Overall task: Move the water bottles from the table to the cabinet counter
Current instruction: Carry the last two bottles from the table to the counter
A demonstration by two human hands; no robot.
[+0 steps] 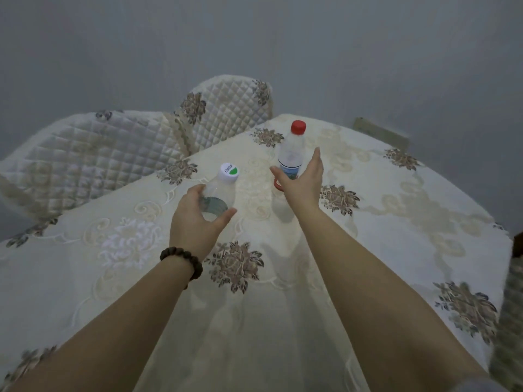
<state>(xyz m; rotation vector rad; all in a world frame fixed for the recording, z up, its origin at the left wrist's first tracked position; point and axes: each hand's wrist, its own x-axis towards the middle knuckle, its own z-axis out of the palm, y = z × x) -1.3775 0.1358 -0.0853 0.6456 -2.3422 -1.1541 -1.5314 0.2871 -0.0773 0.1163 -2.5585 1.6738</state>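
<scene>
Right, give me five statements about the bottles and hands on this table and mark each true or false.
1. The far bottle has a red cap. True.
2. The near bottle has a blue cap. False: its cap is white with a green patch.
3. The left hand wears a dark beaded bracelet at the wrist. True.
4. Both bottles lie flat on the tablecloth. False: both stand upright.
5. The right hand is at the white-capped bottle. False: it reaches around the red-capped one, fingers open; the left hand curls around the white-capped one.
</scene>
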